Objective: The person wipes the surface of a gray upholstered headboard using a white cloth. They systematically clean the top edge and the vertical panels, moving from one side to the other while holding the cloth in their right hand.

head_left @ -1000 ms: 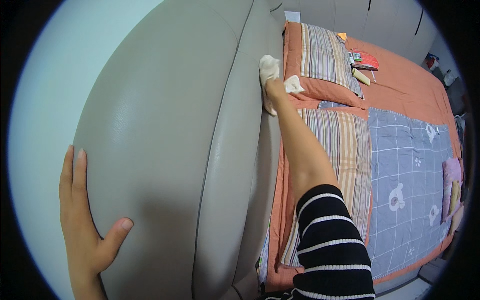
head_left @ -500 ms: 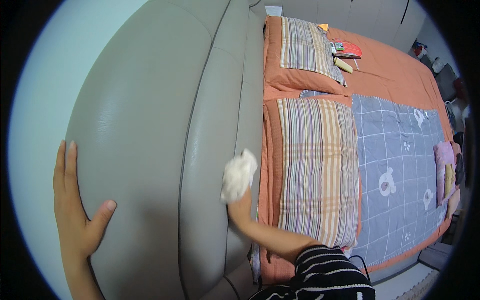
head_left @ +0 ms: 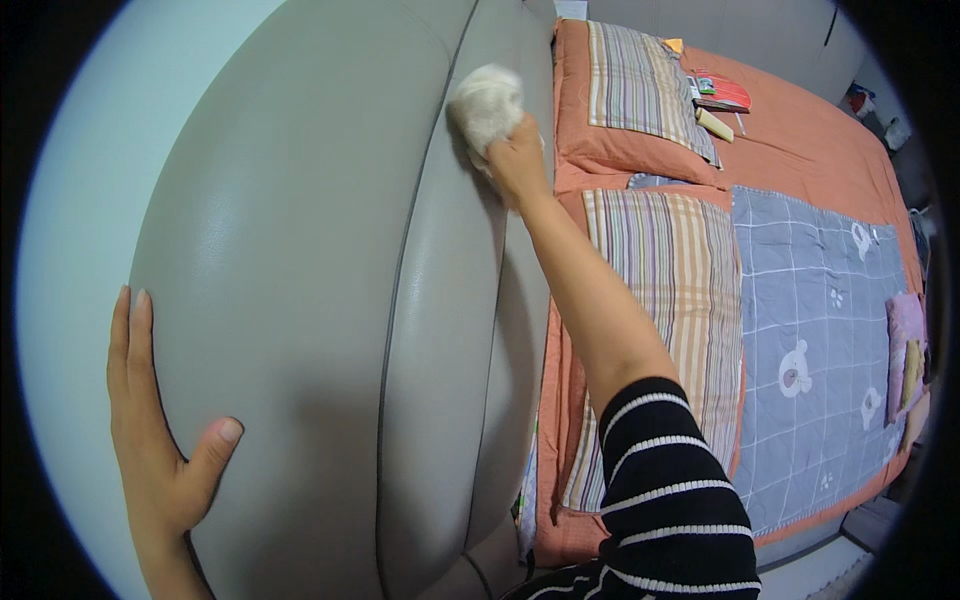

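Observation:
A bunched cream cloth (head_left: 488,108) is gripped by my right hand (head_left: 519,165) and lies against the padded front of a grey leather-look headboard (head_left: 290,260), toward its far end. The cloth and fingers are slightly blurred. My right arm, in a black sleeve with white stripes, reaches over the near pillow. At the left, my left hand (head_left: 165,440) rests on the headboard's top edge beside the pale wall, its fingers stretched out and thumb apart, holding nothing.
Two orange pillows with striped covers, a near one (head_left: 665,270) and a far one (head_left: 645,85), lie along the headboard. A grey checked bear-print mat (head_left: 810,330) covers part of the orange bed sheet (head_left: 820,130). A red fan-shaped item (head_left: 725,92) lies by the far pillow.
My right hand has slid the cloth along the headboard from near the middle to the far end, and the arm is stretched out further. My left hand has stayed in place.

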Demonstrator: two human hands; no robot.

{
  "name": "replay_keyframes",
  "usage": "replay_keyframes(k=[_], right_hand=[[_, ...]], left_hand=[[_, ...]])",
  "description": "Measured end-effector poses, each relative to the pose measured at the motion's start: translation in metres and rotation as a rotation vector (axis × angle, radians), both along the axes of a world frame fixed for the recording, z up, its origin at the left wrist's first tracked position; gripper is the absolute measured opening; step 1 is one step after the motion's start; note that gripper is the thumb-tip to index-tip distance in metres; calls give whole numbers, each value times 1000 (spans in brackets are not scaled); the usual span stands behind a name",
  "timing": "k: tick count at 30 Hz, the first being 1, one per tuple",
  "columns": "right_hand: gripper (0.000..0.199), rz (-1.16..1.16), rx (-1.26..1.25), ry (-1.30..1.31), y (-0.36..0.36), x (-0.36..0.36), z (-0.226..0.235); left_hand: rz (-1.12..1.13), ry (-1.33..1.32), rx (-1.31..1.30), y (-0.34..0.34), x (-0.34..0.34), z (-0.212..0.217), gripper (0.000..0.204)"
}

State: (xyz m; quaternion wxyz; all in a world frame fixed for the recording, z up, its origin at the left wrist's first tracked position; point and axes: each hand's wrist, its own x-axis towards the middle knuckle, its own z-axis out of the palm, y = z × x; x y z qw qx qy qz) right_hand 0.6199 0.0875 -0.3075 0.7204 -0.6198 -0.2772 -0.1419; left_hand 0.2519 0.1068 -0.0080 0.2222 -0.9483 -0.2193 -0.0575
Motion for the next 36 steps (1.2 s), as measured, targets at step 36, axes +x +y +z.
replay_keyframes(k=[36], right_hand=[[48,-153,-622,224,-2,2,-167]], left_hand=[[53,78,35,10,-6,-3,99]])
